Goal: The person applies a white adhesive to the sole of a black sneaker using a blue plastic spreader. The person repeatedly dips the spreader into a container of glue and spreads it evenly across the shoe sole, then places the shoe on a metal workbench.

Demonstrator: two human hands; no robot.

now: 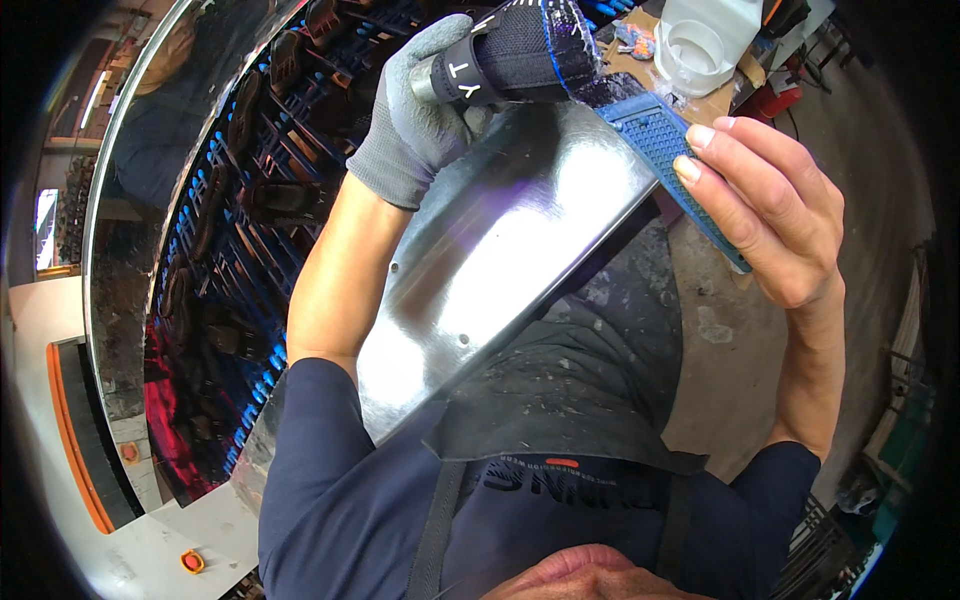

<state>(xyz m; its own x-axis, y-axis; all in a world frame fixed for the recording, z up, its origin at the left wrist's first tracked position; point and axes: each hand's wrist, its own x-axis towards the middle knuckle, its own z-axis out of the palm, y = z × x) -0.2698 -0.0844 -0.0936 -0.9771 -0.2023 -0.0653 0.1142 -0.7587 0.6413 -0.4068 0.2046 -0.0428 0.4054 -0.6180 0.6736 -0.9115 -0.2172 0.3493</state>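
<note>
My left hand (415,110), in a grey knit glove, is closed around the black cuff of a black-and-blue work glove (560,60) near the top centre. My bare right hand (775,215) pinches the blue textured end of that glove (660,140) between fingertips and thumb. Beneath both hands a shiny bent metal sheet (500,260) slants from lower left to upper right, resting against my dark apron (590,390). Whether my left hand also touches the sheet's upper edge is unclear.
A rack of dark parts on blue pegs (250,200) fills the left, bordered by a curved reflective metal panel (120,170). A white plastic container (700,45) sits on cardboard at the top. Stained concrete floor (730,330) lies to the right. An orange-edged machine (75,440) is at lower left.
</note>
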